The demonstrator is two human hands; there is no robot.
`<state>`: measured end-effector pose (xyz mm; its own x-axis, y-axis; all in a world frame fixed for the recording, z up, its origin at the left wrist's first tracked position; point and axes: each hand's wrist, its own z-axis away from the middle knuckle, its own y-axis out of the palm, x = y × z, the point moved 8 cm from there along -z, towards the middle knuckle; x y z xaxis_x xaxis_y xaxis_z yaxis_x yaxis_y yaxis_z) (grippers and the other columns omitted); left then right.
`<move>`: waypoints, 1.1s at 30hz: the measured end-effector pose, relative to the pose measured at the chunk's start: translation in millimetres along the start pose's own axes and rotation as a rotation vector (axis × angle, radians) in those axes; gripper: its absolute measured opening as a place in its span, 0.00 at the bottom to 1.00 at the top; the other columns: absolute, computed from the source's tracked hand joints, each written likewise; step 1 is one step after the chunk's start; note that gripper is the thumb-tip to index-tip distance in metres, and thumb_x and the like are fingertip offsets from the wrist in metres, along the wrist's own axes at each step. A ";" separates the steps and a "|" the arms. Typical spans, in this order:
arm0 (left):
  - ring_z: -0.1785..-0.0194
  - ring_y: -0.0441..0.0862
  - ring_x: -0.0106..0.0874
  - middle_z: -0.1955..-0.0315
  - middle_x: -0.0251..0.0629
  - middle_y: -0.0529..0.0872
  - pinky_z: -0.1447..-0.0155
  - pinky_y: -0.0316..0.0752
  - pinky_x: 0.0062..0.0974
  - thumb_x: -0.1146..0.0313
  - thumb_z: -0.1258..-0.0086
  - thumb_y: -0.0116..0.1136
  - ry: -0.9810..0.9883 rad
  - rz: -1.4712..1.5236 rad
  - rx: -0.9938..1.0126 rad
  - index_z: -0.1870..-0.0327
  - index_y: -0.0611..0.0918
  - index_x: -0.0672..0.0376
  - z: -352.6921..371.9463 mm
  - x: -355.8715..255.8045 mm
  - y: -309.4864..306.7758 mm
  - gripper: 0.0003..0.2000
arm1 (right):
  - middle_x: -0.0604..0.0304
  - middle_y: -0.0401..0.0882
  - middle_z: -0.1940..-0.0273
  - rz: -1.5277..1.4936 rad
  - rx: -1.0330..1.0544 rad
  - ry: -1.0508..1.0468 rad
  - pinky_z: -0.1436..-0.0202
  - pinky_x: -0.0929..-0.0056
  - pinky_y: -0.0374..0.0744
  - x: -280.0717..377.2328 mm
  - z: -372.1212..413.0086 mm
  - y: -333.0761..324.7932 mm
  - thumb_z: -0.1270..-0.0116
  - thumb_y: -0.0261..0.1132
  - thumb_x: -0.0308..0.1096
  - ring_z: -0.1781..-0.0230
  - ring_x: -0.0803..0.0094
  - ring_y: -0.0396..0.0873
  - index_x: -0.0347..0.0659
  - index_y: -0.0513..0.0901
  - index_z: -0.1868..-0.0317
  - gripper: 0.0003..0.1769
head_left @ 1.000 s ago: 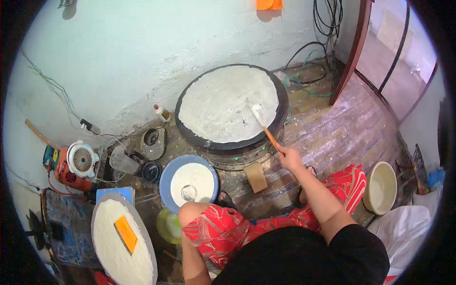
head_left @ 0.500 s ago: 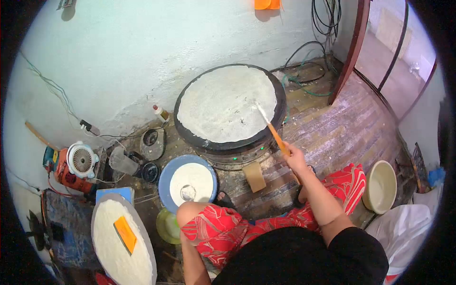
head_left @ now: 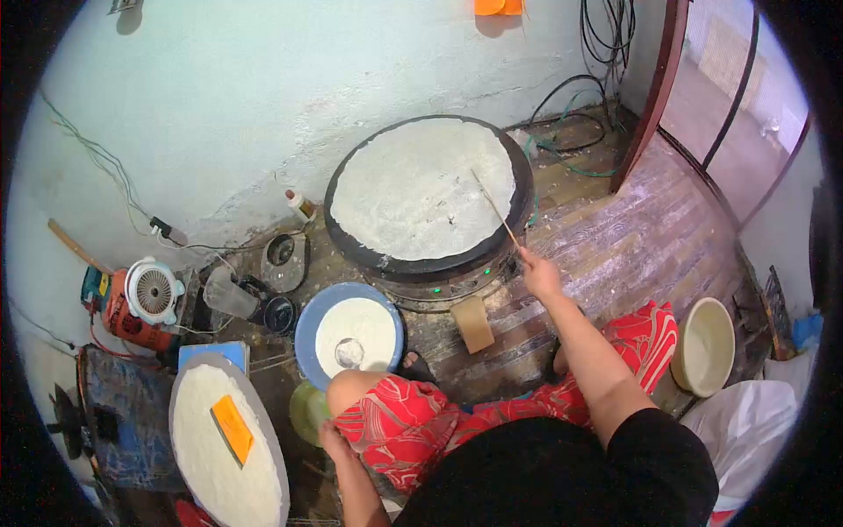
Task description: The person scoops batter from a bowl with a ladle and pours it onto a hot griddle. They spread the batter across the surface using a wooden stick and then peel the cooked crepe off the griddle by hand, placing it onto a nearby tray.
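Observation:
My right hand [head_left: 541, 276] is closed round the handle of a long thin spatula [head_left: 498, 213], now turned edge-on. Its tip reaches over a wide, thin flatbread [head_left: 413, 189]. That pale sheet covers most of a round black griddle [head_left: 341, 235], with small dark specks near its middle. Beside my left knee, my left hand [head_left: 332, 439] is low, next to a green bowl [head_left: 307, 413]; its fingers are too small and partly hidden to read. A blue basin [head_left: 305, 338] of white batter, with a round ladle-like shape [head_left: 349, 353] in it, stands before my knee.
Left lies an oval board [head_left: 280, 474] with pale flatbread and an orange-and-grey scraper [head_left: 232, 429]. A small fan [head_left: 152, 292], a clear jug [head_left: 230, 294] and a bottle [head_left: 300, 205] stand along the wall. A cream basin [head_left: 705, 347] is at right. Cables [head_left: 571, 101] hang near the door.
The spatula has turned from showing its flat blade to edge-on, its tip slightly higher over the flatbread. My right hand has shifted slightly up. My left hand has come into view by the knee.

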<state>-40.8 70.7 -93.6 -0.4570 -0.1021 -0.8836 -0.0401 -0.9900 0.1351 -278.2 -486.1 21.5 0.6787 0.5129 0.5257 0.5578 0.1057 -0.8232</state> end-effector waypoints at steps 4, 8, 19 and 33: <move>0.53 0.70 0.28 0.54 0.39 0.73 0.54 0.65 0.28 0.68 0.38 0.47 0.119 -0.103 -0.286 0.47 0.68 0.63 71.4 -73.8 46.5 0.18 | 0.46 0.76 0.69 -0.061 0.128 0.140 0.62 0.67 0.75 12.4 6.9 -2.7 0.42 0.55 0.34 0.73 0.64 0.77 0.54 0.75 0.49 0.18; 0.46 0.66 0.29 0.46 0.40 0.68 0.48 0.62 0.30 0.67 0.36 0.47 0.254 -0.046 -0.239 0.44 0.66 0.63 83.8 -102.0 60.9 0.19 | 0.65 0.71 0.79 -1.107 0.420 0.664 0.88 0.81 0.62 0.9 27.2 21.5 0.34 0.45 0.32 0.83 0.81 0.69 0.55 0.66 0.41 0.21; 0.41 0.62 0.33 0.43 0.44 0.65 0.38 0.55 0.30 0.69 0.33 0.41 0.635 -0.021 -0.013 0.41 0.62 0.66 152.0 -147.4 130.6 0.20 | 0.54 0.76 0.71 -0.955 0.515 0.517 0.81 0.77 0.69 33.4 33.7 54.9 0.34 0.46 0.33 0.83 0.74 0.72 0.50 0.67 0.42 0.19; 0.41 0.59 0.42 0.46 0.50 0.65 0.38 0.51 0.38 0.66 0.34 0.42 0.936 -0.647 -0.112 0.43 0.63 0.68 160.0 -148.8 144.7 0.21 | 0.64 0.70 0.79 -0.722 0.466 0.293 0.84 0.79 0.67 58.3 13.5 45.2 0.35 0.46 0.33 0.86 0.78 0.66 0.50 0.69 0.43 0.19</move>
<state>-120.8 -41.8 129.2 0.4634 0.4442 -0.7667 0.0735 -0.8816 -0.4663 -219.8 -440.0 12.0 0.3689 -0.0420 0.9285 0.6882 0.6839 -0.2424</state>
